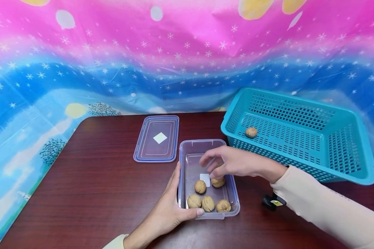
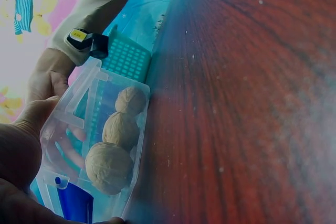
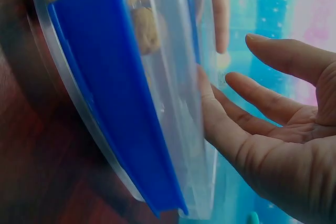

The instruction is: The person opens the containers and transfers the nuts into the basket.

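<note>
A clear plastic container (image 1: 233, 193) with several walnuts (image 1: 208, 203) stands on the table in the head view. My left hand (image 1: 169, 211) holds its near left corner, the fingers along the left wall and the thumb over the near rim. Over the container's right side hangs my right hand (image 1: 232, 161), its fingers bent loosely and apart. One walnut (image 1: 218, 182) lies just below its fingertips, partly covered by them. Nothing shows between the spread fingers of the right hand (image 3: 283, 114) in the right wrist view. Three walnuts (image 2: 108, 167) show through the container wall in the left wrist view.
A turquoise basket (image 1: 299, 166) stands at the right, with a single walnut (image 1: 251, 132) inside. Behind the container, to the left, a clear lid (image 1: 157, 148) with a blue seal lies flat on the dark wood table (image 1: 96, 180). A patterned cloth (image 1: 180, 52) hangs behind the table.
</note>
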